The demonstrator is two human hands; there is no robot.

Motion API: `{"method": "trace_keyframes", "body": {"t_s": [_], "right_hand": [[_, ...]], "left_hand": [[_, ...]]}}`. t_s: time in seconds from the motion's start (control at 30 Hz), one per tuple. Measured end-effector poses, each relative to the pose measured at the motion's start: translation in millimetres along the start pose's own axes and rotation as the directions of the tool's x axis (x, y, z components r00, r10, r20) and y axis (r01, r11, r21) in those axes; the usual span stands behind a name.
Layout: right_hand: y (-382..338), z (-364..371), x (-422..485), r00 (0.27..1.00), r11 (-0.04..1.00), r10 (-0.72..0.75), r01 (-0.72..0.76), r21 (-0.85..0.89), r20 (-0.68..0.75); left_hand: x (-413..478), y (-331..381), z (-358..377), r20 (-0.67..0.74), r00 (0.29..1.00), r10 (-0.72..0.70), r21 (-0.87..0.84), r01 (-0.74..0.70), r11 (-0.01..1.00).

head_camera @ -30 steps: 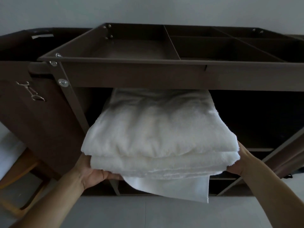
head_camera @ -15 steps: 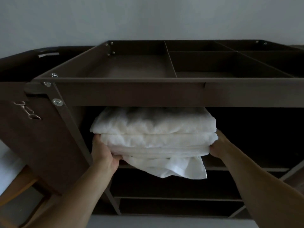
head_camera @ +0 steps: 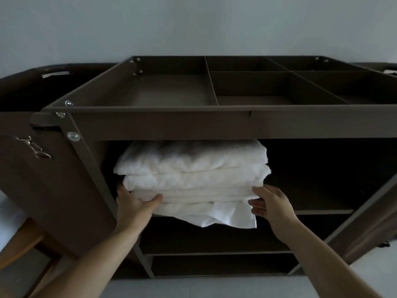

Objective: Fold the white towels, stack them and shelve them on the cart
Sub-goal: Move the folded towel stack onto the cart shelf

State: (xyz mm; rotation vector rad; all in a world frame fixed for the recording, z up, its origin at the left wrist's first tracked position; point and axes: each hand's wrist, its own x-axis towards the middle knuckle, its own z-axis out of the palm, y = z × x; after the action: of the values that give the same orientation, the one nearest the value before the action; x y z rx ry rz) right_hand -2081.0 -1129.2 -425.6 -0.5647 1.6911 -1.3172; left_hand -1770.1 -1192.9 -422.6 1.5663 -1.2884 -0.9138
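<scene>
A stack of folded white towels (head_camera: 193, 168) lies on the upper inner shelf of the dark brown cart (head_camera: 163, 123), at the left end of the shelf. A loose corner of the bottom towel hangs over the shelf's front edge. My left hand (head_camera: 135, 204) presses against the stack's lower left front, thumb on the towels. My right hand (head_camera: 270, 203) is at the stack's lower right corner, fingers spread and touching the hanging edge, not gripping.
The cart's top tray (head_camera: 214, 89) is split into several compartments. The shelf space (head_camera: 322, 179) to the right of the towels is dark. A lower shelf (head_camera: 214, 239) sits beneath. A wooden chair (head_camera: 23, 239) stands at the lower left.
The stack has gone from being carried in front of the cart to resting on the shelf. Both hands have come out from under it to its front corners.
</scene>
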Motion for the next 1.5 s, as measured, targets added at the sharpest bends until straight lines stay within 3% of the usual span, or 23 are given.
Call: {"method": "trace_keyframes", "body": {"t_s": [0.07, 0.17, 0.27, 0.37, 0.53, 0.7, 0.8, 1.0, 1.13, 1.27, 1.3, 1.43, 1.5], "right_hand": [[-4.4, 4.0, -1.0, 1.0, 0.996, 0.006, -0.005, 0.09, -0.014], [-21.1, 2.6, -3.1, 0.996, 0.964, 0.091, -0.092, 0.251, 0.015], [-33.9, -1.1, -6.4, 0.983, 0.956, 0.185, -0.185, 0.228, 0.022], [-38.2, 4.4, -4.5, 0.969, 0.957, 0.214, -0.234, 0.171, 0.126], [-51.9, 10.4, 1.4, 0.957, 0.944, 0.236, -0.268, 0.194, 0.17], [-48.9, 14.3, 0.4, 0.94, 0.854, 0.235, -0.321, 0.41, 0.248], [-41.3, 27.8, -0.5, 0.947, 0.785, 0.222, -0.315, 0.533, 0.232], [-29.4, 50.4, -2.5, 0.94, 0.727, 0.303, -0.334, 0.6, 0.157], [-27.5, 52.6, -6.7, 0.959, 0.738, 0.274, -0.257, 0.624, 0.07], [-21.7, 49.5, -21.9, 0.962, 0.693, 0.267, -0.231, 0.684, 0.054], [-18.8, 49.1, -25.5, 0.965, 0.687, 0.257, -0.224, 0.691, 0.058], [-19.0, 48.0, -34.9, 0.975, 0.685, 0.215, -0.194, 0.703, 0.059], [-19.8, 48.0, -36.8, 0.979, 0.7, 0.203, -0.168, 0.694, 0.031]], "left_hand": [[-2.0, -2.1, 5.4, -0.032, 0.999, 0.04, -0.012, -0.041, 0.999], [1.3, 1.5, 7.3, -0.011, 0.999, -0.046, -0.096, 0.045, 0.994], [6.5, 4.9, 2.4, 0.064, 0.989, -0.132, -0.161, 0.14, 0.977], [8.0, 4.9, 1.4, 0.126, 0.981, -0.144, -0.208, 0.168, 0.964], [9.9, 14.8, 4.4, 0.049, 0.994, -0.098, -0.287, 0.108, 0.952], [3.5, 5.6, 12.2, -0.041, 0.989, -0.145, -0.244, 0.131, 0.961], [-6.5, -2.3, 22.2, -0.087, 0.977, -0.194, -0.188, 0.175, 0.966], [-8.8, -4.1, 26.6, -0.135, 0.963, -0.234, -0.112, 0.22, 0.969], [-15.8, 5.8, 15.6, -0.087, 0.965, -0.249, -0.229, 0.224, 0.947], [-43.9, 0.6, 16.3, -0.108, 0.912, -0.396, -0.438, 0.314, 0.842], [-59.8, -3.4, 25.0, -0.074, 0.898, -0.434, -0.428, 0.364, 0.827], [-119.0, -4.8, 72.3, 0.312, 0.778, -0.545, -0.366, 0.628, 0.687], [-123.0, 2.1, 83.6, 0.374, 0.747, -0.55, -0.389, 0.665, 0.638]]}}
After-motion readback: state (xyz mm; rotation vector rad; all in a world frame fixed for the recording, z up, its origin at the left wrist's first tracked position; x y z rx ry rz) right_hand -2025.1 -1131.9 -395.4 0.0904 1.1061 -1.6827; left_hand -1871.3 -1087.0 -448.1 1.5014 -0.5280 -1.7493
